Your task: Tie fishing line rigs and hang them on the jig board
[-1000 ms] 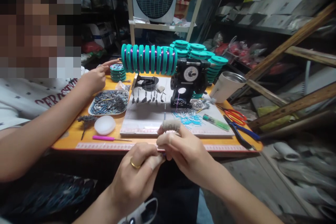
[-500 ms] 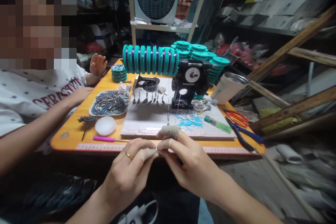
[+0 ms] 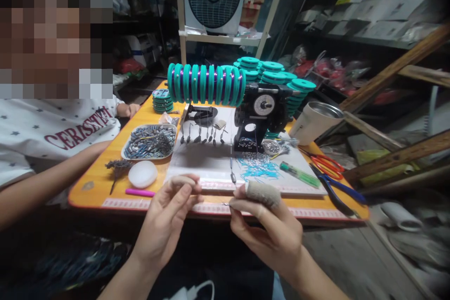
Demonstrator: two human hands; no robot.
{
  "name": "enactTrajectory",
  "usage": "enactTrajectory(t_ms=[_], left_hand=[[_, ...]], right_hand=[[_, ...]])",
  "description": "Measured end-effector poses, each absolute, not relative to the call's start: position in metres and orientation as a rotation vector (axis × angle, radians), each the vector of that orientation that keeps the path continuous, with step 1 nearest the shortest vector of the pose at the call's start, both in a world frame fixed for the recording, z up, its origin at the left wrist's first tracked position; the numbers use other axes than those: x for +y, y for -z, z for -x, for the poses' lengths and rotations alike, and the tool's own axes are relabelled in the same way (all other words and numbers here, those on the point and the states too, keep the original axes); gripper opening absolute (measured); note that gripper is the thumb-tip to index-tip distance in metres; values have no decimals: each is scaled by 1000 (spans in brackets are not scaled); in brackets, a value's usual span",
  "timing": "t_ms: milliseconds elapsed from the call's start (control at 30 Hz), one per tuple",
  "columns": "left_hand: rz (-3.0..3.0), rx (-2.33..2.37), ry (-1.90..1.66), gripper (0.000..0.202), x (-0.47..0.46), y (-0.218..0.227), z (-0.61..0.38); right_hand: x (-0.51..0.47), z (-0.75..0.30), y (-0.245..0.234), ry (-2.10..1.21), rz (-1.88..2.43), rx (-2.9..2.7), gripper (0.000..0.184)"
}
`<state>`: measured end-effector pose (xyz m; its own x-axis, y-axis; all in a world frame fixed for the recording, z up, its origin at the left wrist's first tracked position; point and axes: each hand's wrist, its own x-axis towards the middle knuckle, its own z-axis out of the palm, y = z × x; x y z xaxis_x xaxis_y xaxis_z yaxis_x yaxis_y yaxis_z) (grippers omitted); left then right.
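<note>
My left hand [image 3: 165, 215] is raised in front of the orange table [image 3: 105, 183], its taped thumb and forefinger pinched together. My right hand [image 3: 270, 229] is a hand's width to the right, with a cloth-wrapped forefinger. It pinches something tiny and dark at its thumb tip. What either pinch holds is too small to name. Just above them, a small weighted rig [image 3: 232, 177] hangs over the white board [image 3: 207, 164], below the black winding machine [image 3: 262, 112].
A row of green spools [image 3: 206, 84] sits on the machine, with more stacked behind. A tray of small metal parts [image 3: 149, 141], white lid [image 3: 142, 174], pink tool [image 3: 139, 192], blue pieces [image 3: 256, 167], green lighter [image 3: 298, 174], red scissors [image 3: 326, 164], blue pliers [image 3: 339, 192] and cup [image 3: 314, 124]. Another person's forearm [image 3: 42, 183] is at left.
My hands were pinched together and have drawn apart, the left going left and the right going right. The other person's hands have pulled back from the small spool stack.
</note>
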<state>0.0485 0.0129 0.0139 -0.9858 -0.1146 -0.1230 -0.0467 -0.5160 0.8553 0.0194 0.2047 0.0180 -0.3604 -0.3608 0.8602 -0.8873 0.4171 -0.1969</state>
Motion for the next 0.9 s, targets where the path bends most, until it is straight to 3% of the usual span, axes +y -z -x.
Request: enactTrajectory(t_ms=[233, 433, 667, 900], left_hand=[[-435, -1570, 3072, 36, 31, -8, -51], [-481, -1344, 3166, 31, 35, -14, -39], [49, -1987, 2496, 15, 33, -2, -45], [176, -2100, 2247, 14, 34, -2, -50]], right_hand=[[200, -27, -13, -878, -951, -1875, 19], [200, -28, -13, -997, -1026, -1928, 18], [198, -26, -23, -1182, -927, -2040, 15], [198, -26, -21, -1222, -884, -2102, 16]])
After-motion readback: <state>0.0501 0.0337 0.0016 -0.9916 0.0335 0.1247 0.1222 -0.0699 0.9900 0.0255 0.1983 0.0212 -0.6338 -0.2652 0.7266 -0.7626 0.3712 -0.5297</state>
